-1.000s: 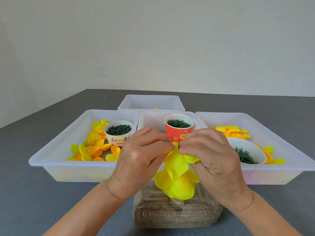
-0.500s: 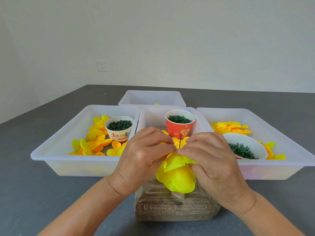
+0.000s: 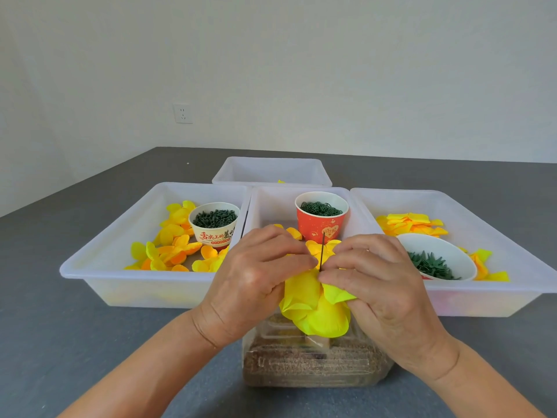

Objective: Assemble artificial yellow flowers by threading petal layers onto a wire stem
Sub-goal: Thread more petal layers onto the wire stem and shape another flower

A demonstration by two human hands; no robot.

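Both hands meet over the middle tray (image 3: 262, 206). The left hand (image 3: 256, 285) and right hand (image 3: 379, 291) pinch bright yellow petals (image 3: 316, 312) around a thin dark wire (image 3: 322, 251) that stands upright between their fingers (image 3: 346, 260). Below the petals sits a clear box (image 3: 313, 366) of brown material on the grey table (image 3: 60, 342). A red cup (image 3: 321, 220) of green rings stands just behind the wire.

Grey table (image 3: 75, 342) bears four white trays (image 3: 99, 260); a clear container (image 3: 313, 369) nearest.
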